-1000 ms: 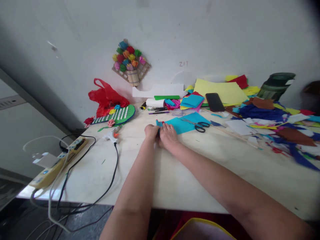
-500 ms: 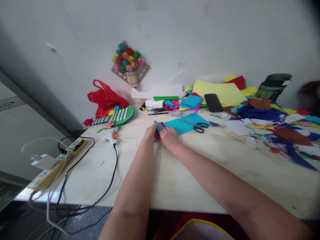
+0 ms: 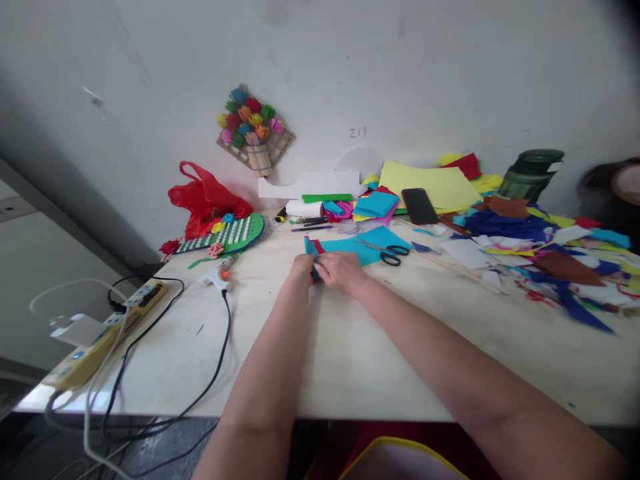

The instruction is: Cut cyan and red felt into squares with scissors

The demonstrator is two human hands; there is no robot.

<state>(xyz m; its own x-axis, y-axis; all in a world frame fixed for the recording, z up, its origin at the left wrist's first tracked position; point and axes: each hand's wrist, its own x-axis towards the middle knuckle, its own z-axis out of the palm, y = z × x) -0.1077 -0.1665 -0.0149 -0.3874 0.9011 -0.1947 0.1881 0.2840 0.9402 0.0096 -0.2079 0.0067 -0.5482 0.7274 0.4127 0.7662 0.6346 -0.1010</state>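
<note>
Fingers of the right hand (image 3: 341, 271) are lying together over the blue paper (image 3: 346, 245), seemingly steadying its left end; the left hand (image 3: 302, 266) is bracing there, fingertip grip hidden. Scissors (image 3: 385, 250) are resting across the paper's right part, perhaps weighting it.

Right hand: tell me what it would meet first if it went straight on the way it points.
Most likely the curled end of the blue sheet, with the left hand close beyond. The order is uncertain, as the right hand hides part of the gap.
</note>
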